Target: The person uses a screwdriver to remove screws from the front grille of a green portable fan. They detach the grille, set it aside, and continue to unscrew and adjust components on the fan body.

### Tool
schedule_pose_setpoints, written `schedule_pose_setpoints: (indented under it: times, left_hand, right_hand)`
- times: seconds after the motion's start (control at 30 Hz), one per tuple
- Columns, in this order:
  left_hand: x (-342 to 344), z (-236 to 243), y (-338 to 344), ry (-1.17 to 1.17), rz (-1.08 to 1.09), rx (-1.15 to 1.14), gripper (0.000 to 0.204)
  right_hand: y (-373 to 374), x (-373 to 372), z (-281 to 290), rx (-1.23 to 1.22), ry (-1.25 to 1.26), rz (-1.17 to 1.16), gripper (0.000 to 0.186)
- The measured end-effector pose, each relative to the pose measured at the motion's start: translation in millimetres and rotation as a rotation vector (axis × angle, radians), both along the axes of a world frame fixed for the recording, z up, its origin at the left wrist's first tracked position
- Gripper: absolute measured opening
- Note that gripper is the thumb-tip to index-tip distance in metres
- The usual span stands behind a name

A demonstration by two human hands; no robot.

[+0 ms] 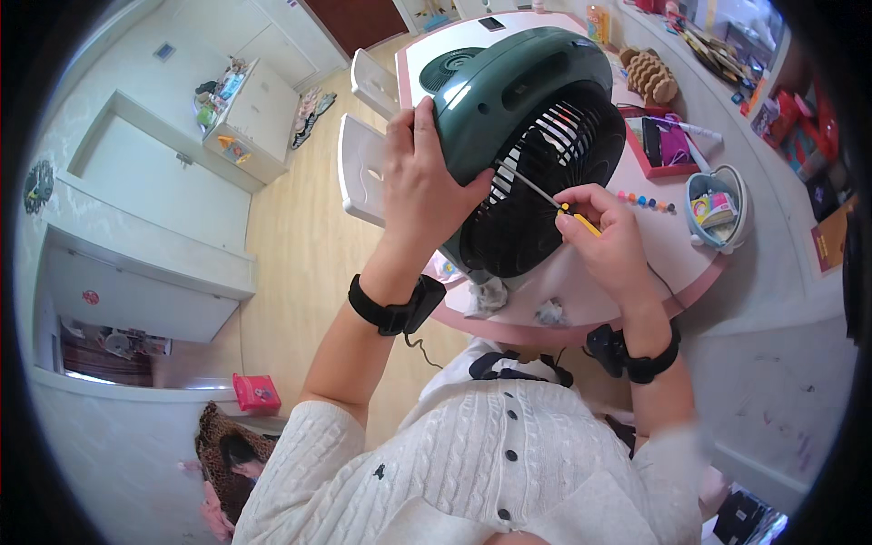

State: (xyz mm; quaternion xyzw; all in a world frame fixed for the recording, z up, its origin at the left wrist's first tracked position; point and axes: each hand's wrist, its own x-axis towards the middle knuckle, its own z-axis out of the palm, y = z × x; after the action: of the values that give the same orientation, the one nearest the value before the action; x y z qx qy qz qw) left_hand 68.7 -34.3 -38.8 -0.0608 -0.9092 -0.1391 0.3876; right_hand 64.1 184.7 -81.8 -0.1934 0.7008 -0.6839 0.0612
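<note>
A bulky dark green plastic appliance housing (509,82) with a black slotted underside stands tilted on the table; its exact kind I cannot make out. My left hand (422,177) grips the housing's left side, fingers over the green shell and thumb near the black slats (554,136). Between the thumb and fingers of my right hand (607,238) is a screwdriver (534,186) with a yellow and black handle. Its thin metal shaft points up and left across the black part, the tip close to my left thumb. Whether the tip sits in a screw is too small to tell.
A pink-edged white table (699,259) carries a round green grille (451,68), a phone (490,24), a red tray (656,168), a light blue basket (713,213) and crumpled clear plastic (549,312). White chairs (359,163) stand at the left.
</note>
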Motion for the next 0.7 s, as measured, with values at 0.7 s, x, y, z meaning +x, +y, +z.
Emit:
schedule_pose_setpoints:
  times: [0.7]
  left_hand:
    - [-2.1, -7.8, -3.1, 0.061, -0.026, 0.042, 0.089]
  right_hand:
    - [0.9, -0.1, -6.7, 0.004, 0.041, 0.02, 0.022]
